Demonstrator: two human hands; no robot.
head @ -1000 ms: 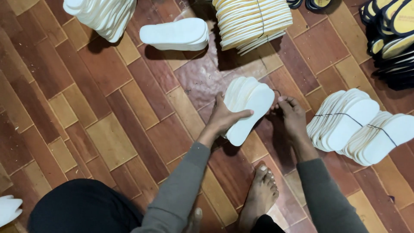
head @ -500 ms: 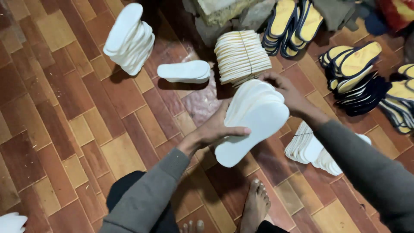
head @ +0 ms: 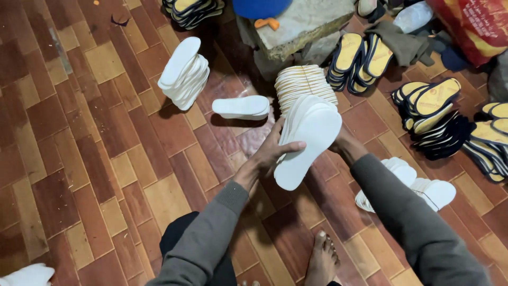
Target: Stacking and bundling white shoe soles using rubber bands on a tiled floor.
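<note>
Both hands hold a fanned stack of white foam insoles [head: 309,137] lifted above the tiled floor. My left hand [head: 272,153] grips the stack's left edge, thumb across the front sole. My right hand [head: 344,144] supports it from behind and is mostly hidden by the soles. Just behind the held stack stands a pile of cream insoles [head: 301,82]. A single white sole [head: 241,107] lies flat on the floor to the left.
A leaning bundle of white soles [head: 185,74] sits at the upper left. Tied white bundles [head: 418,188] lie at the right. Yellow-and-black sandals [head: 434,114] crowd the right side. A stone block [head: 299,26] stands at the top. My bare foot [head: 323,262] is below.
The stack of white soles has been lifted off the floor and raised toward the cream pile. The view has tilted up, showing more sandals and the stone block.
</note>
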